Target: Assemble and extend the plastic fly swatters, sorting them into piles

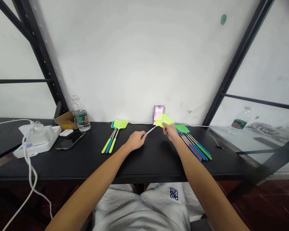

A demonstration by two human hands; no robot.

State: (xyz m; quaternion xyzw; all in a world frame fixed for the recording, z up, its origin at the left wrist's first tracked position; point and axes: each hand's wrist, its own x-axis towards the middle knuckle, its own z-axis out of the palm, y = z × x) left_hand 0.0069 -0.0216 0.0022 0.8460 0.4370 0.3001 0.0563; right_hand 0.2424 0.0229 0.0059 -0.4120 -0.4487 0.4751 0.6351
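Note:
Between my hands is a yellow-green fly swatter (164, 119), raised over the black table. My left hand (136, 140) is closed around its handle end, with part of the metal rod showing. My right hand (170, 131) pinches the edge of its mesh head. Left of my left hand lie several fly swatters (112, 138), with yellow and blue grips and their heads stacked at the back. Beside my right forearm, a fan of more fly swatters (195, 146) has blue, red and green grips, a green head on top.
A phone (159, 113) leans on the wall behind the held swatter. On the left are a water bottle (80, 114), a dark phone (71, 140), a cardboard box (66, 121), a white case (66, 132) and a white power strip (42, 138) with cables. A short black cable (218, 146) lies right.

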